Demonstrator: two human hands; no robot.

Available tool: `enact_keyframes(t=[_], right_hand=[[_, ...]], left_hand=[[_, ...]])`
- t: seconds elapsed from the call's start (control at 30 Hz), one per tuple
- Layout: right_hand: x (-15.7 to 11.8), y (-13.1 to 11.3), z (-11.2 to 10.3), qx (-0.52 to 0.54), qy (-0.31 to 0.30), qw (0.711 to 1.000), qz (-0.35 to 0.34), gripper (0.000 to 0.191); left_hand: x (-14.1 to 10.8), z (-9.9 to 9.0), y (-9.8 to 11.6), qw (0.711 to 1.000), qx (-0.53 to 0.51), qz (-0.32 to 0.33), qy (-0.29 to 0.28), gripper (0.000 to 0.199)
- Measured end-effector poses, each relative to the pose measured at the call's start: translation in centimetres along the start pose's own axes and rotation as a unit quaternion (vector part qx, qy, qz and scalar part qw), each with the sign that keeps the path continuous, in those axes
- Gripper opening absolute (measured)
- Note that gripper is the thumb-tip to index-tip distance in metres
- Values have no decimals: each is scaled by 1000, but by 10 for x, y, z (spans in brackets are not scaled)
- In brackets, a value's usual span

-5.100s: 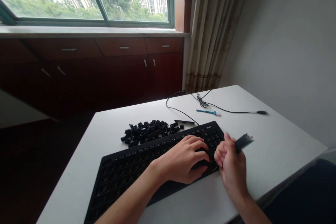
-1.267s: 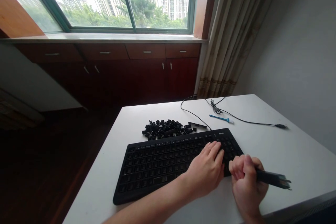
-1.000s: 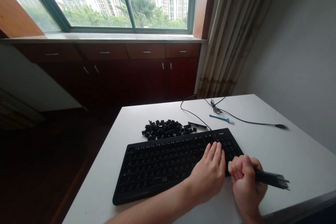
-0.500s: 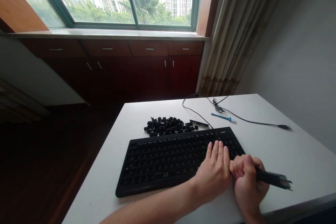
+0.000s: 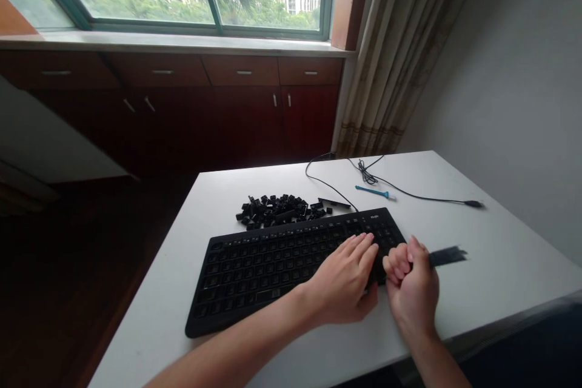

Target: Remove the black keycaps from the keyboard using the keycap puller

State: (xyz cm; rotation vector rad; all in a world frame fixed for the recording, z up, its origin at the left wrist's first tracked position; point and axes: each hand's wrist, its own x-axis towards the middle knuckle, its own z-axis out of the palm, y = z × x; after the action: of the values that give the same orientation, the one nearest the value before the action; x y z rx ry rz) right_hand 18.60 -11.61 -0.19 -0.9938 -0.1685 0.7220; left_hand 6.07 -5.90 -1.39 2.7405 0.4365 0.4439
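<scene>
A black keyboard (image 5: 273, 267) with its keycaps off lies slightly slanted on the white table. My left hand (image 5: 345, 276) rests over its right part, fingers stretched out and lying flat, thumb by the front edge. Just right of the keyboard, my right hand (image 5: 411, 279) is a fist wrapped round a dark, flat tool (image 5: 448, 256), whose frayed-looking, blurred end points right. The other end of the tool is hidden in the fist. A pile of loose black keycaps (image 5: 273, 209) lies behind the keyboard.
Behind the keyboard a long black key (image 5: 335, 203), a blue stick-like tool (image 5: 373, 191) and a bundled black cable (image 5: 367, 174) with a plug (image 5: 473, 203) lie on the white table (image 5: 173, 254). Cabinets and a window stand beyond.
My right hand has turned, so the dark tool now points right and slightly up instead of down. My left hand has shifted slightly, its thumb now showing. The whole view has shifted.
</scene>
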Motion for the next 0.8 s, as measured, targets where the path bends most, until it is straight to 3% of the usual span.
enact_keyframes(t=[0.17, 0.33, 0.53, 0.67, 0.8], right_hand=[[-1, 4, 2, -14, -21, 999, -21, 48], [-8, 12, 3, -50, -65, 995, -62, 43], [-19, 22, 6, -187, -107, 964, -154, 34], [-26, 23, 0, -320, -166, 902, -236, 25], [-13, 29, -14, -436, -255, 759, -410, 12]], left_hand=[[-1, 4, -5, 998, -55, -14, 9, 73], [0, 6, -10, 996, -77, -27, 21, 66], [0, 7, -8, 1000, -23, -16, 5, 61], [-3, 5, -3, 998, 59, -3, -4, 57], [-9, 5, -1, 993, 120, 16, -3, 68]])
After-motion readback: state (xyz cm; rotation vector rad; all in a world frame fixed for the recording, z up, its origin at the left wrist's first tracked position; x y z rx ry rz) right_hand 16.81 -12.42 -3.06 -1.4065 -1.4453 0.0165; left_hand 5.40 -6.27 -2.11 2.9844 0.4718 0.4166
